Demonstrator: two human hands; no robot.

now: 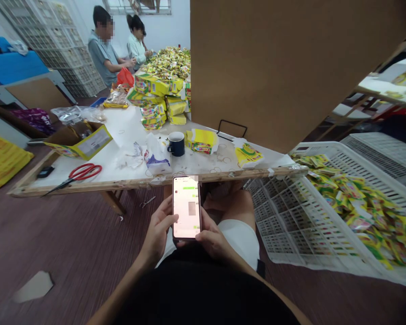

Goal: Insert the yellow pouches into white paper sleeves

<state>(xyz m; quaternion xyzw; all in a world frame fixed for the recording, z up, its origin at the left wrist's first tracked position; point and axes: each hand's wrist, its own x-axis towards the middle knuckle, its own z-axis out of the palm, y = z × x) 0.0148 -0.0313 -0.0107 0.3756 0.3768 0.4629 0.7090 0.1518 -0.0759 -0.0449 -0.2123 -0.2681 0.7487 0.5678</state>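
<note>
A phone (186, 207) with a lit chat screen is held upright over my lap, just below the low table's front edge. My left hand (157, 230) wraps its left side, thumb resting on the screen edge. My right hand (212, 238) cups its lower right corner, fingers closed behind it. Both hands grip the phone together.
The low white table (122, 180) carries red scissors (83, 172), a dark mug (176, 143), yellow packets (201, 141), rubber bands and an open box (84, 140). A white crate (291, 216) of yellow sachets stands at right. A brown board (274, 58) rises ahead. Two people sit at far left.
</note>
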